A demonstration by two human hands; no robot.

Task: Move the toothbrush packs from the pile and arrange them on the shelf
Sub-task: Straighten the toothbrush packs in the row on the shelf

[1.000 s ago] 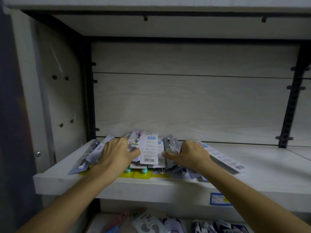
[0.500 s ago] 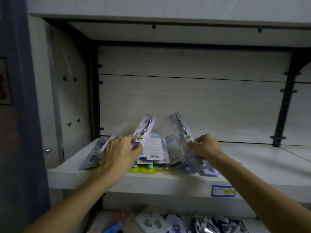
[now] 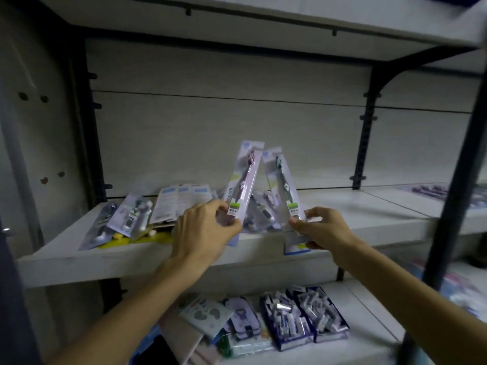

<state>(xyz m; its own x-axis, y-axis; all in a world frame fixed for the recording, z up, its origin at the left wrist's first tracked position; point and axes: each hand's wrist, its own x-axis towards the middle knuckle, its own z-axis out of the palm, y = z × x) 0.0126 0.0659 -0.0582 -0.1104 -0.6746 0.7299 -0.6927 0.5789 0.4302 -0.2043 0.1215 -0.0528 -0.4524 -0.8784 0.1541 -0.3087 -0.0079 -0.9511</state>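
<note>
reaching up from below, two bare forearms rise toward the middle shelf [image 3: 66,262]. between them, on the lower shelf [image 3: 369,306], lie flat packets [image 3: 208,316] and two dark-rimmed trays [image 3: 303,317] of small white items.

the left hand [image 3: 203,233] has its grip grasping the pink pack [image 3: 242,185]: thumb and fingers pinch its lower end, and the pack stands lifted off the shelf, leaning to the right. the right hand [image 3: 320,227] has its grip grasping the green pack [image 3: 283,185] the same way by its lower end; that pack leans to the left. the two packs' top ends meet or overlap, forming a peak above the pile; i cannot tell whether they actually touch. the bottom edge of the green pack hangs in front of the shelf's front edge.

behind and beside the hands, the pile [image 3: 168,209] of toothbrush packs lies on the middle shelf, spread from its left part to just behind the lifted packs, some face up, some showing white printed backs, with yellow cards under them at the front.

farther back, the pale back panel [image 3: 224,127] carries black slotted uprights [image 3: 365,133]. at far right, blurred packs [image 3: 432,192] lie on the neighbouring shelf. the upper shelf [image 3: 237,14] spans the top.
</note>
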